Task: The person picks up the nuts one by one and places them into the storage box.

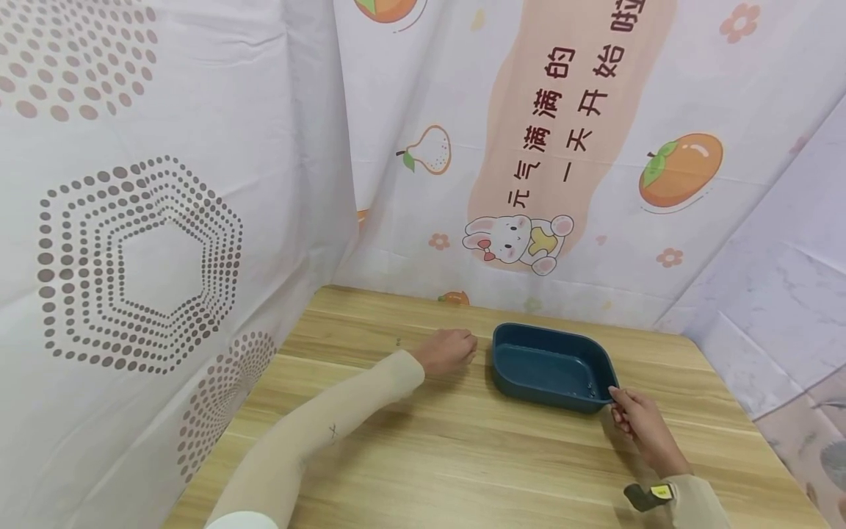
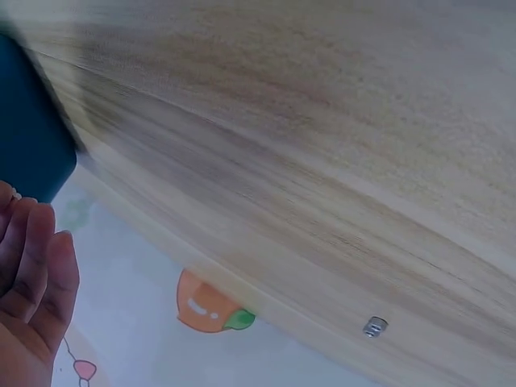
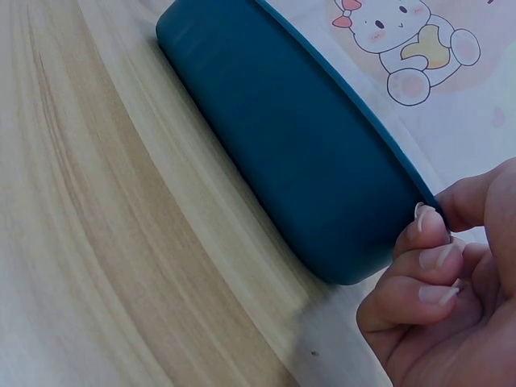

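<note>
A dark blue-green plastic basin [image 1: 542, 369] with rounded corners sits toward the back of the wooden table. My right hand [image 1: 641, 426] pinches its near right corner, thumb over the rim and fingers curled against the outside in the right wrist view. Several small shiny bits [image 1: 590, 391] lie in the basin near that corner. My left hand [image 1: 449, 351] is just left of the basin, over the table, with fingers curled together. In the left wrist view a small pale piece [image 2: 14, 194] shows at its fingertips. A small silvery metal piece [image 2: 375, 326] lies on the table behind that hand.
The wood-grain tabletop [image 1: 423, 463] reaches back to a hanging printed cloth [image 1: 423, 242] with fruit and a rabbit. Another patterned cloth [image 1: 264, 220] hangs along the left side. A dark strap with a yellow label [image 1: 648, 494] is at the right wrist.
</note>
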